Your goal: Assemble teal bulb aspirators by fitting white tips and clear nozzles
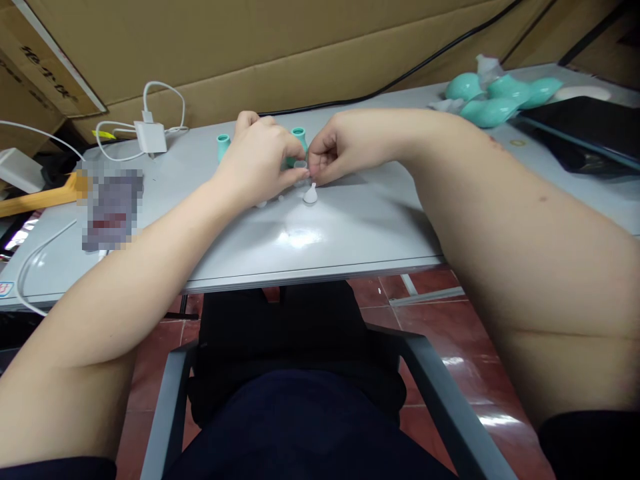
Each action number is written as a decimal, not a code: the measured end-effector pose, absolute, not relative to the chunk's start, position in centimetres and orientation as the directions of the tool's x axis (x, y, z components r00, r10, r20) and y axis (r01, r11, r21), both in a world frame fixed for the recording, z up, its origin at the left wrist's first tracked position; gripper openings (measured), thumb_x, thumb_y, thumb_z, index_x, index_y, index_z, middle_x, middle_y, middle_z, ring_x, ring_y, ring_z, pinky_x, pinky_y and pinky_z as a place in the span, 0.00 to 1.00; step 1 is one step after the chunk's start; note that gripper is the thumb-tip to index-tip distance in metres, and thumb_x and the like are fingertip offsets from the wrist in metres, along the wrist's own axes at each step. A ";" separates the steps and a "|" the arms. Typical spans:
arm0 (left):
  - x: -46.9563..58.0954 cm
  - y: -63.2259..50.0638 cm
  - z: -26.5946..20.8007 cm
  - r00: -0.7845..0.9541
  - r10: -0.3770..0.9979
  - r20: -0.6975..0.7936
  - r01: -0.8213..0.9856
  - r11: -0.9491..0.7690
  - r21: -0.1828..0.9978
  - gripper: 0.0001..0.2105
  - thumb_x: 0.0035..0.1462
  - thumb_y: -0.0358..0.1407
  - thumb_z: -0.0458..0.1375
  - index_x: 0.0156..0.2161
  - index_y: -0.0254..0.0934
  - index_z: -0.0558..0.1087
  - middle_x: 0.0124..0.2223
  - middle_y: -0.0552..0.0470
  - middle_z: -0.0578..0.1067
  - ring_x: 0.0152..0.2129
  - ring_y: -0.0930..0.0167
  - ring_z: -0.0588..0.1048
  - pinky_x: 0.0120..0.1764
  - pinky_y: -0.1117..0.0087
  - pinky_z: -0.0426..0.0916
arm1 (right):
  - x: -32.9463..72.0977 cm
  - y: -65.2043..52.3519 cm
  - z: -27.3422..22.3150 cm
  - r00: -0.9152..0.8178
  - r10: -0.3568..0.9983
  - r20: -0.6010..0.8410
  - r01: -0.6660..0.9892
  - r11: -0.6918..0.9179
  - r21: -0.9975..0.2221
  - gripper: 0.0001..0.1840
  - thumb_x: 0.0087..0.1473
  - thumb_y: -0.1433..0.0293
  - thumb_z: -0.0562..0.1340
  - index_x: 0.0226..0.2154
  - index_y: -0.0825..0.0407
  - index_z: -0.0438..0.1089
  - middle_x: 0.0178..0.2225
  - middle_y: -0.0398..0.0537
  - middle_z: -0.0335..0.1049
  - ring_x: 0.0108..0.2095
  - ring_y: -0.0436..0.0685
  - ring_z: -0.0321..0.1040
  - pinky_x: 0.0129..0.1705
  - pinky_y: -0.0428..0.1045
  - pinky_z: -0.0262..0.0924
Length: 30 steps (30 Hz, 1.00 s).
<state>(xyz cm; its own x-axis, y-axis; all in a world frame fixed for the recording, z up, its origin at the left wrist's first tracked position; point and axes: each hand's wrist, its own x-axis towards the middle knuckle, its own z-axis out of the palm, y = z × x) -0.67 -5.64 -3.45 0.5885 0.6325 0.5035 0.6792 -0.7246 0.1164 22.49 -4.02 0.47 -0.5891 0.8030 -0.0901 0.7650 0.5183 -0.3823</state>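
Observation:
My left hand (263, 157) pinches a small clear container (301, 165) between thumb and fingers, low over the grey table. Close against its right side is my right hand (340, 148), with fingers curled and thumb tip pressed in; what they grip, if anything, is hidden. A small white funnel (311, 194) rests just in front of the fingertips, wide end down and spout up. Behind the hands stands a teal bottle-shaped piece (299, 135) with an open top, partly covered. Another teal piece (223, 144) shows behind my left wrist. Tiny clear bits lie under the left hand.
Left on the table (300, 260) are a white charger (151, 137) with cables, a blurred-out phone-like object (114, 210) and a yellow-handled tool (40, 199). Rounded teal pieces (495, 100) and a dark flat device (590, 130) lie at right. Cardboard (300, 53) stands behind.

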 end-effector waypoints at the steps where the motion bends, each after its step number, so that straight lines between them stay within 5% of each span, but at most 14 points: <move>1: -0.8 -6.2 -3.2 0.597 0.610 0.521 0.663 -0.741 0.109 0.05 0.65 0.42 0.73 0.36 0.49 0.85 0.40 0.49 0.87 0.45 0.49 0.79 0.58 0.34 0.66 | 22.6 -4.4 0.8 -0.592 0.801 -0.091 0.770 0.528 -0.360 0.09 0.65 0.77 0.79 0.35 0.54 0.82 0.27 0.34 0.69 0.27 0.46 0.60 0.35 0.46 0.53; 6: -1.2 -9.0 -2.2 0.650 0.479 0.590 0.583 -0.813 0.017 0.08 0.72 0.39 0.66 0.51 0.50 0.88 0.56 0.48 0.86 0.54 0.48 0.78 0.61 0.36 0.66 | 23.3 -5.2 1.9 -0.580 0.813 0.044 0.753 0.556 -0.353 0.11 0.68 0.79 0.74 0.33 0.54 0.79 0.27 0.38 0.70 0.28 0.47 0.60 0.34 0.48 0.55; 11: -0.8 -9.5 -3.0 0.728 0.412 0.549 0.517 -0.855 -0.044 0.05 0.68 0.36 0.72 0.47 0.46 0.89 0.48 0.45 0.84 0.52 0.48 0.75 0.57 0.38 0.67 | 23.9 -4.1 1.1 -0.616 0.773 0.151 0.668 0.614 -0.421 0.12 0.65 0.82 0.72 0.33 0.52 0.80 0.28 0.40 0.75 0.27 0.48 0.64 0.31 0.48 0.57; 20: -0.8 -8.9 -3.6 0.738 0.485 0.469 0.520 -0.852 0.064 0.07 0.61 0.30 0.72 0.34 0.45 0.83 0.40 0.45 0.83 0.50 0.47 0.75 0.54 0.37 0.65 | 23.9 -1.7 -0.4 -0.658 0.721 0.219 0.578 0.669 -0.467 0.16 0.59 0.88 0.73 0.33 0.50 0.84 0.25 0.35 0.77 0.23 0.46 0.64 0.28 0.47 0.56; 26: -0.5 -9.0 -3.5 0.637 0.468 0.612 0.461 -0.868 0.184 0.08 0.58 0.28 0.65 0.31 0.45 0.77 0.32 0.51 0.78 0.37 0.55 0.78 0.50 0.45 0.70 | 24.5 -1.6 -0.3 -0.641 0.683 0.350 0.470 0.709 -0.526 0.20 0.54 0.93 0.72 0.30 0.51 0.84 0.21 0.34 0.73 0.20 0.43 0.59 0.23 0.44 0.50; 28: -1.0 -7.2 -3.8 0.507 0.445 0.738 0.377 -0.885 0.274 0.08 0.61 0.32 0.66 0.31 0.46 0.75 0.30 0.53 0.75 0.30 0.61 0.74 0.40 0.52 0.71 | 24.7 -1.8 0.0 -0.606 0.670 0.429 0.399 0.722 -0.565 0.16 0.59 0.87 0.74 0.30 0.50 0.84 0.20 0.35 0.70 0.20 0.43 0.57 0.21 0.44 0.48; 30: -1.9 -4.6 -4.2 0.344 0.356 0.869 0.209 -0.931 0.299 0.09 0.66 0.35 0.66 0.33 0.47 0.75 0.30 0.54 0.74 0.26 0.66 0.70 0.30 0.58 0.65 | 24.5 -2.1 0.1 -0.567 0.670 0.479 0.275 0.703 -0.656 0.10 0.65 0.70 0.79 0.32 0.49 0.83 0.22 0.38 0.72 0.20 0.44 0.62 0.21 0.44 0.52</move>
<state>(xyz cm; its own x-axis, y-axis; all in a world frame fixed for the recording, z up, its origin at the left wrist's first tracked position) -1.93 -4.64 -4.17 0.3441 0.3565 0.8686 0.2086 -0.9310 0.2995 24.45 -2.12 0.12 -0.5672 0.6698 0.4793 0.2752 0.7026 -0.6562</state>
